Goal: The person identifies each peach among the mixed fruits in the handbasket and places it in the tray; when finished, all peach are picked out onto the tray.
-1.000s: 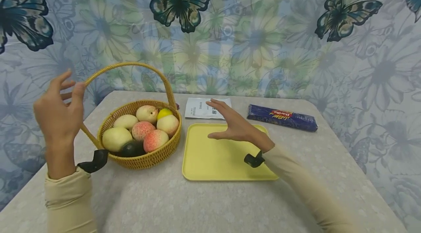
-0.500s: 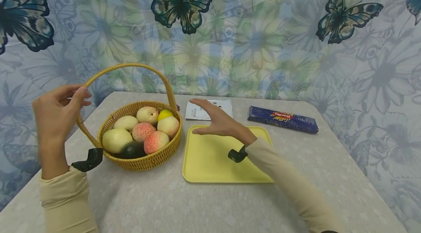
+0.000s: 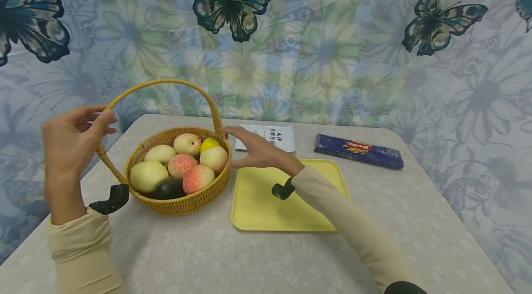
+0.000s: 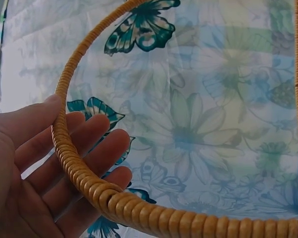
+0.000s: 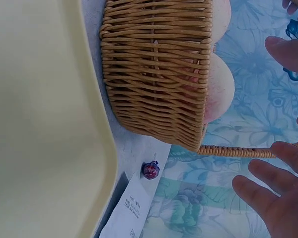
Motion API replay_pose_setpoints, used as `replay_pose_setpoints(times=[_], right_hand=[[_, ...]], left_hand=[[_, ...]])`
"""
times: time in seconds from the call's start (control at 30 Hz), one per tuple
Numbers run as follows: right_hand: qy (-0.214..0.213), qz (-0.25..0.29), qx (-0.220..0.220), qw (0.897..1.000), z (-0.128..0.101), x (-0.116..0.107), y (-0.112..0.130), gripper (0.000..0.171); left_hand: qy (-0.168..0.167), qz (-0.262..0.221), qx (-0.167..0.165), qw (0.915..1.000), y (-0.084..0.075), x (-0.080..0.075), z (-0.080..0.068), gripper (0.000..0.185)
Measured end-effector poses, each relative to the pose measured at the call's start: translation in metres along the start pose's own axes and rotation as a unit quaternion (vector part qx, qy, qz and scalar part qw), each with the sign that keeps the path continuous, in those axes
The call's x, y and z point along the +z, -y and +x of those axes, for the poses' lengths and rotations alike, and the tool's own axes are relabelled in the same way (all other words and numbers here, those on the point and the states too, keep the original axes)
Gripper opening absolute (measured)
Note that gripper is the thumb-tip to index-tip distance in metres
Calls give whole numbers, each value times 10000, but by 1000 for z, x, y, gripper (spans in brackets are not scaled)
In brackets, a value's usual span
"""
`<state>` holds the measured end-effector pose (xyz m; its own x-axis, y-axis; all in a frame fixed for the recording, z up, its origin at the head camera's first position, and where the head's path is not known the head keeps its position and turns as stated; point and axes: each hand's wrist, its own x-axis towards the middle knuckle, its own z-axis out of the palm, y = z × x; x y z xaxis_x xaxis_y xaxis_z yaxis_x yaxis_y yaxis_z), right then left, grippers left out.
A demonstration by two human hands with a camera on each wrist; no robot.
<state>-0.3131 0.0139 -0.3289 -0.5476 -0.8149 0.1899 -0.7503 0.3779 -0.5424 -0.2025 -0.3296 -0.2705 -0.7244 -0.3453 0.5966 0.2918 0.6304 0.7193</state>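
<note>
A wicker basket (image 3: 183, 205) with a tall arched handle (image 3: 160, 81) stands on the left of the table. In it lie several peaches (image 3: 197, 179), pale yellowish fruits (image 3: 148, 177), a dark green avocado (image 3: 168, 189) and a yellow lemon (image 3: 209, 144). My left hand (image 3: 72, 144) holds the handle's left side; in the left wrist view its thumb touches the front and the loosely bent fingers (image 4: 107, 151) pass behind. Near the basket's right rim is my right hand (image 3: 263, 150), thumb and fingers spread with nothing between them. The right wrist view shows it apart from the handle.
A yellow tray (image 3: 274, 206) lies under my right forearm. Behind it is a white printed packet (image 3: 287, 139). A blue Barilla pasta pack (image 3: 359, 151) lies at the back right. Beside the basket is a small wrapped lollipop (image 5: 150, 170). A butterfly-print cloth hangs behind the table.
My left hand has lowered, its thumb and fingers coming around the handle. My right hand has moved left from over the tray to the basket's right side. The basket stays in place.
</note>
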Motion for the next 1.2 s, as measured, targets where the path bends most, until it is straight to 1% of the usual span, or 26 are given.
replay_pose_setpoints(times=[0.17, 0.43, 0.7, 0.9, 1.2], right_hand=[[96, -37, -51, 9999, 11, 3, 3, 86], [380, -215, -36, 9990, 27, 10, 5, 84], [860, -363, 53, 9956, 46, 14, 9, 80], [1170, -556, 233, 9913, 52, 19, 12, 76], [1407, -834, 349, 9859, 59, 22, 11, 76]], left_hand=[[1, 12, 82, 10000, 1, 0, 0, 29], [22, 132, 68, 9999, 1, 1, 1, 31], [50, 101, 26, 9999, 1, 0, 1, 32], [28, 163, 29, 9999, 2, -1, 1, 31], [52, 236, -1, 9997, 3, 1, 1, 31]])
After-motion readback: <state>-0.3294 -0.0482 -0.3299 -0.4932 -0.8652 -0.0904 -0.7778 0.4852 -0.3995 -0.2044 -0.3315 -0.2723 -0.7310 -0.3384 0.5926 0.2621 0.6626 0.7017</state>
